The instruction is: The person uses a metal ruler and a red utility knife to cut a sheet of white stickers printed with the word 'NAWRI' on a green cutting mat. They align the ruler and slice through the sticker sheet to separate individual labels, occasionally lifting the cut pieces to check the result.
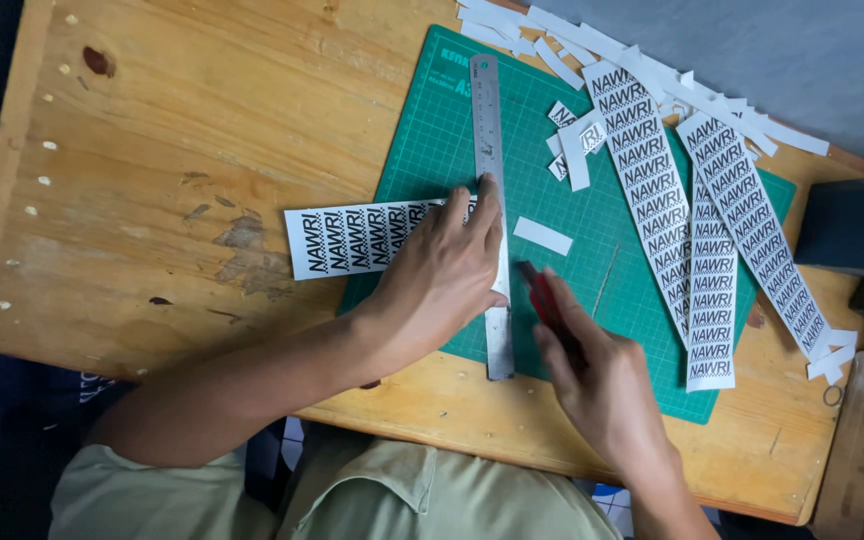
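Observation:
My left hand (444, 270) presses flat on a steel ruler (489, 130) and on a white strip of printed labels (347, 240) that lies under the ruler across the left edge of a green cutting mat (422, 150). My right hand (602, 380) grips a red and black craft knife (540, 298), its tip down near the ruler's right edge on the mat. A small blank white offcut (543, 236) lies just right of the ruler.
Long printed label strips (652, 190) (757, 240) lie on the mat's right side, with white paper scraps (572, 45) piled at its top. The wooden table (182, 120) holds it all. A dark box (850, 225) stands at the right edge.

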